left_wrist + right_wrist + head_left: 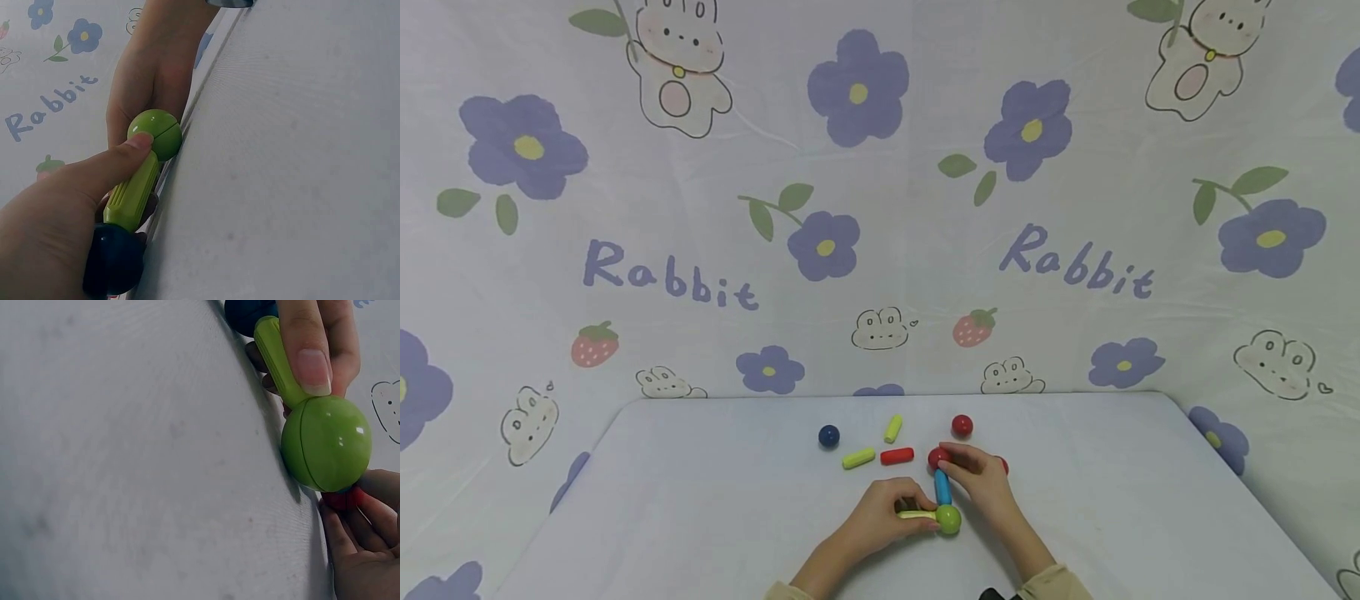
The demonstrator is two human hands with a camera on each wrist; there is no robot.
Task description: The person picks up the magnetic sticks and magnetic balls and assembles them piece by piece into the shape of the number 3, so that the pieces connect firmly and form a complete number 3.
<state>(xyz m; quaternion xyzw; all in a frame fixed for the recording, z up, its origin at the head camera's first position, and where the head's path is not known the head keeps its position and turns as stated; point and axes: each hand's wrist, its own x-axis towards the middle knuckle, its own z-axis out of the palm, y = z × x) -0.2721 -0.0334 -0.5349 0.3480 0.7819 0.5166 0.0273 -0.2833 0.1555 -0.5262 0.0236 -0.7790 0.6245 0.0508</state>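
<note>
My left hand (883, 518) grips a yellow-green rod (132, 194), its thumb lying where the rod meets a green ball (949, 520). At the rod's other end is a dark blue ball (114, 259), hidden by the hand in the head view. From the green ball a blue rod (943, 487) runs away toward the back and ends at a red ball (937, 459). That red ball is pinched between thumb and fingers of my right hand (988, 483). In the right wrist view the green ball (326, 444) covers most of the blue rod.
Beyond the hands lie a loose blue ball (829, 437), a red ball (962, 427), a red rod (897, 456) and two yellow-green rods (858, 458). Another red ball (1003, 466) shows partly behind the right hand. A printed cloth (880, 275) hangs behind the white table (700, 500).
</note>
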